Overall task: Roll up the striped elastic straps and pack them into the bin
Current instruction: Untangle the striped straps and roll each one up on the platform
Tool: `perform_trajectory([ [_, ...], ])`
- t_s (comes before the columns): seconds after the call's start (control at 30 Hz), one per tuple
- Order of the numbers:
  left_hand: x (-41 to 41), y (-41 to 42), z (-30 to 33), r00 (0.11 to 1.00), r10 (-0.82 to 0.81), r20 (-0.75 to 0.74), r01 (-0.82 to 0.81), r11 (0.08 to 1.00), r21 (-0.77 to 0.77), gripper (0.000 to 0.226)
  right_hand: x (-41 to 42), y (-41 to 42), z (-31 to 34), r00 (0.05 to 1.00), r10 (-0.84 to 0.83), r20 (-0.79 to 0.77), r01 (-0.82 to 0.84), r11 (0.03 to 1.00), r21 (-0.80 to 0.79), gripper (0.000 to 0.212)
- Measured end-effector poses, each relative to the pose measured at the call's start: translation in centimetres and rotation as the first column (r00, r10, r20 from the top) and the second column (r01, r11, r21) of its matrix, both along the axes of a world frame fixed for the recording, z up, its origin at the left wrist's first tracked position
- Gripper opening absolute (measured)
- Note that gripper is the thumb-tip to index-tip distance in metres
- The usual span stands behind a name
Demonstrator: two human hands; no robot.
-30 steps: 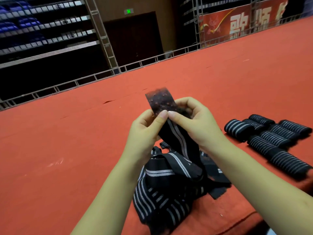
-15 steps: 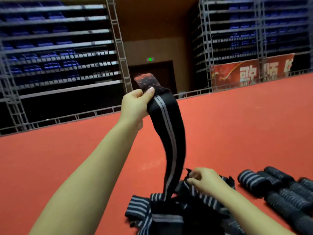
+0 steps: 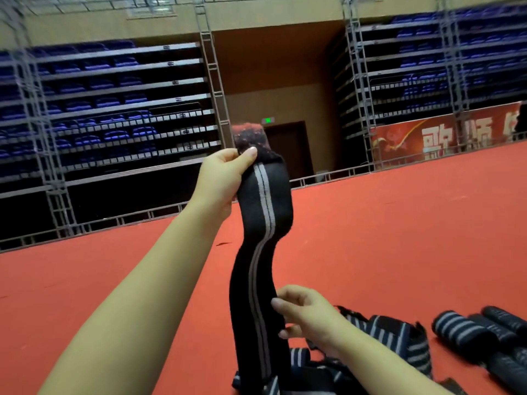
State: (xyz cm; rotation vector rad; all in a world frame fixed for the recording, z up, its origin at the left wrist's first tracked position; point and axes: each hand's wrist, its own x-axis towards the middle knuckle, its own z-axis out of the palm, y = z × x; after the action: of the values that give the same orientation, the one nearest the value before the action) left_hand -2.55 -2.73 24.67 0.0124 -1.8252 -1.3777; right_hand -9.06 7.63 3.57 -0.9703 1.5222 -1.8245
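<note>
My left hand (image 3: 221, 181) is raised and pinches the top of a black elastic strap (image 3: 263, 223) with grey stripes, just under its fuzzy red-flecked fastener end (image 3: 249, 138). The strap hangs straight down. Lower on it, my right hand (image 3: 306, 317) holds the strap's right edge between thumb and fingers. Under my right hand lies a heap of loose striped straps (image 3: 385, 340) on the red carpet. Several rolled straps (image 3: 462, 332) lie at the lower right. No bin is in view.
The red carpeted platform (image 3: 399, 238) stretches ahead to a low metal railing (image 3: 328, 178). Beyond it stand tiers of folded blue seats (image 3: 108, 109), a dark doorway (image 3: 288, 149) and a red banner (image 3: 445, 138).
My left hand lifted the strap's fastener end high, drawing the strap out of the heap. My right hand left the top, dropped to the heap, then came up to hold the hanging strap.
</note>
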Motion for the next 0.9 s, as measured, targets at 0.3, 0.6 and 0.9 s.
perform_trajectory([
  [0.3,4.1,-1.3,-10.0,0.966,-0.008,0.257,0.039,0.993,-0.115,0.022,1.4,5.4,-5.7,0.988,-0.045,-0.150,0.094,0.938,0.334,0.010],
  [0.6,5.8,1.2,-23.1,0.912,-0.038,0.407,0.003,0.996,0.086,0.012,-4.0,11.0,-10.7,0.833,-0.295,-0.467,0.524,0.692,0.497,0.024],
  [0.9,7.5,1.9,-28.7,0.896,-0.050,0.441,-0.098,0.947,0.307,0.011,-0.5,8.1,-10.2,0.536,-0.418,-0.734,0.679,0.730,0.079,0.024],
])
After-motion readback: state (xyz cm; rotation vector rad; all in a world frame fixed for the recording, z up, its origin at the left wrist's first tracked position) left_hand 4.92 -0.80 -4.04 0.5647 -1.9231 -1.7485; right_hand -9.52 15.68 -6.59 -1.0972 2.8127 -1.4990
